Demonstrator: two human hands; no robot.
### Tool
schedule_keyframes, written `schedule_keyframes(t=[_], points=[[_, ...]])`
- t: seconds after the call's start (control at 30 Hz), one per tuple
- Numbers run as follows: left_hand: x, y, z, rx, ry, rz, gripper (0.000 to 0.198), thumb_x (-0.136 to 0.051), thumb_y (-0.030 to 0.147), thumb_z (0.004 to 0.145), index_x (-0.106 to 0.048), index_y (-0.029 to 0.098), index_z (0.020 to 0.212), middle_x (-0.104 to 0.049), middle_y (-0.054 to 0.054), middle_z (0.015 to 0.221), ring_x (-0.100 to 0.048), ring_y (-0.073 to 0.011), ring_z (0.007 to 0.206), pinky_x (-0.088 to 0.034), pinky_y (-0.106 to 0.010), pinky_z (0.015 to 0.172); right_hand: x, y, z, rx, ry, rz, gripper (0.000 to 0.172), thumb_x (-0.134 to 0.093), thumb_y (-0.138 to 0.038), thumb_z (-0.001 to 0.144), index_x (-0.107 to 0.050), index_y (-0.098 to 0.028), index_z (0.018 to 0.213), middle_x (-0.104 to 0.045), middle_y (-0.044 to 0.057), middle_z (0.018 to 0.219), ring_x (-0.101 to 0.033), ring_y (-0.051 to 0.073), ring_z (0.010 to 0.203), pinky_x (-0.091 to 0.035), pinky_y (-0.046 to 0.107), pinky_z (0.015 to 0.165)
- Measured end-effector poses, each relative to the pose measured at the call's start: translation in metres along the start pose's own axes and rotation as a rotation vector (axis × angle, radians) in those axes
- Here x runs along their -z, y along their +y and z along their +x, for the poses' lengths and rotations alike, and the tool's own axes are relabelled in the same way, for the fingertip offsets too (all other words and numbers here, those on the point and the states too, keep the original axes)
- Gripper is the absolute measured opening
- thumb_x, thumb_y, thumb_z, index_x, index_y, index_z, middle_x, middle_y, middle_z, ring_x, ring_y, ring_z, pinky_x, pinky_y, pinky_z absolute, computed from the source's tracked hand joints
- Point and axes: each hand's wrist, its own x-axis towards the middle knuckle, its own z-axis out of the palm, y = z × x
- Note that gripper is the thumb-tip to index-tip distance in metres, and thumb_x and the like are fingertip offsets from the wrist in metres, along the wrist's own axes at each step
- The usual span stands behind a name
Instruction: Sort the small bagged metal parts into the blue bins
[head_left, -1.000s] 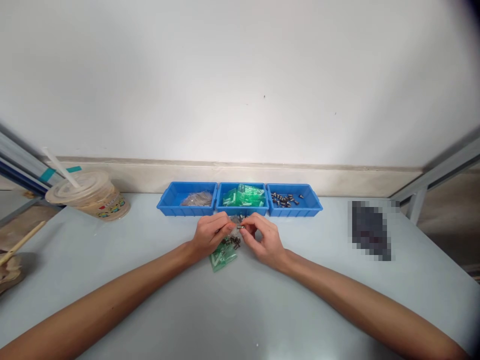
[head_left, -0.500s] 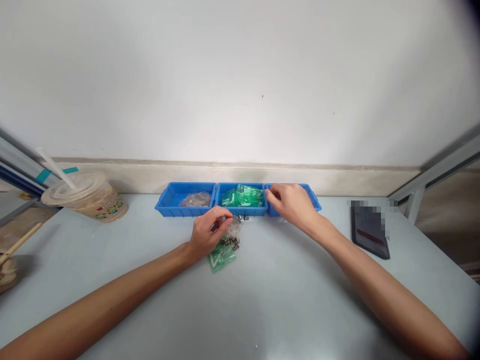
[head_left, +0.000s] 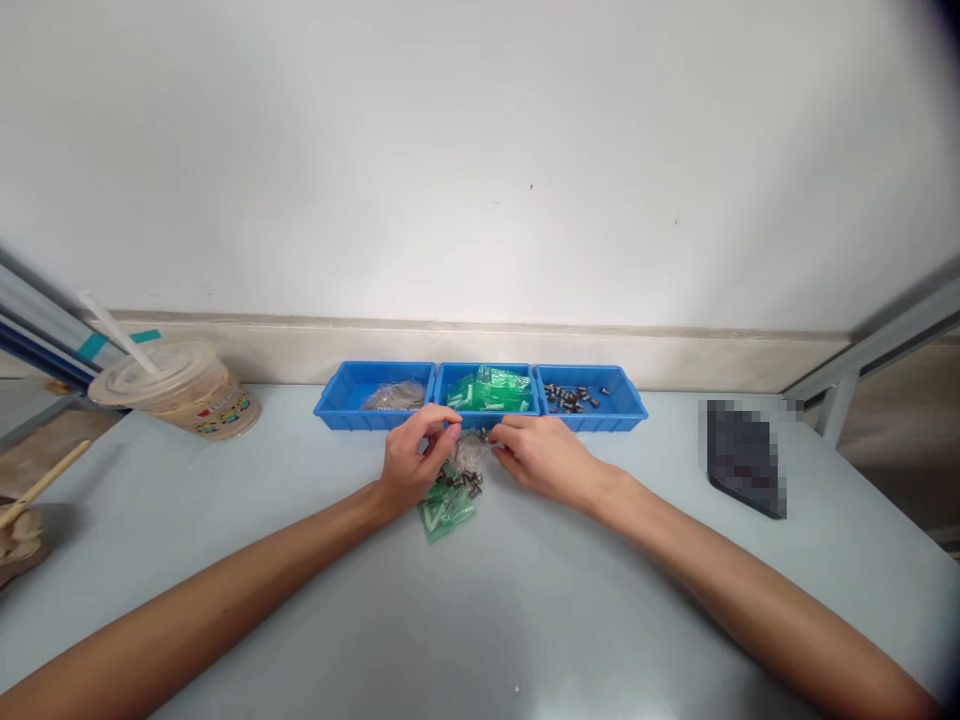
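Note:
My left hand [head_left: 416, 455] is closed in a pinch above the left side of a small pile; what its fingertips hold, if anything, is too small to make out. Across the pile, my right hand [head_left: 544, 455] has its fingers curled at a small metal piece [head_left: 484, 434] in front of the middle bin. Between the hands lies a crumpled clear plastic bag [head_left: 469, 452]. Nearer to me are several loose dark metal pieces [head_left: 472, 484] and green plastic bags [head_left: 448, 515] with white pieces inside. My left fingers hide part of the pile.
Three blue bins stand along the wall: the left bin [head_left: 337, 412] holds clear bags, the middle bin [head_left: 487, 368] green bags, the right bin [head_left: 619, 410] several small metal pieces. A drink cup [head_left: 217, 405] with a straw is at left, a dark phone [head_left: 742, 460] at right.
My right hand has moved from the right bin down and left to the small metal piece, uncovering the bin's contents. My left hand stays pinched in nearly the same place.

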Motion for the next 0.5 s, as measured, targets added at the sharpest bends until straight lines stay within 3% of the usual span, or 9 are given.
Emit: schedule_keyframes(t=[0.17, 0.3, 0.5], points=[[0.0, 0.002, 0.002, -0.014, 0.02, 0.024, 0.008, -0.054, 0.02, 0.09, -0.06, 0.018, 0.094, -0.065, -0.001, 0.077, -0.061, -0.0116, 0.068, -0.048, -0.022, 0.065, -0.015, -0.004, 0.0, 0.1, -0.02, 0.011, 0.03, -0.048, -0.01, 0.086, -0.061, -0.02, 0.111, -0.062, 0.005, 0.095, -0.052, 0.012, 0.058, -0.024, 0.028, 0.05], [0.0, 0.003, 0.003, 0.0, 0.032, 0.022, 0.008, -0.053, 0.021, 0.09, -0.06, 0.017, 0.093, -0.064, -0.001, 0.075, -0.058, -0.0096, 0.061, -0.046, -0.021, 0.06, -0.014, -0.007, -0.001, 0.091, 0.032, 0.097, 0.02, -0.048, -0.012, 0.086, -0.064, -0.018, 0.098, -0.063, 0.005, 0.092, -0.054, 0.013, 0.063, -0.027, 0.027, 0.052], [0.0, 0.002, 0.003, 0.013, 0.037, 0.041, 0.009, -0.053, 0.021, 0.09, -0.061, 0.017, 0.093, -0.064, 0.0, 0.075, -0.059, -0.0099, 0.063, -0.047, -0.021, 0.062, -0.013, -0.013, -0.003, 0.146, -0.027, 0.15, 0.011, -0.053, -0.015, 0.085, -0.063, -0.017, 0.089, -0.065, 0.005, 0.082, -0.054, 0.014, 0.063, -0.026, 0.027, 0.052]])
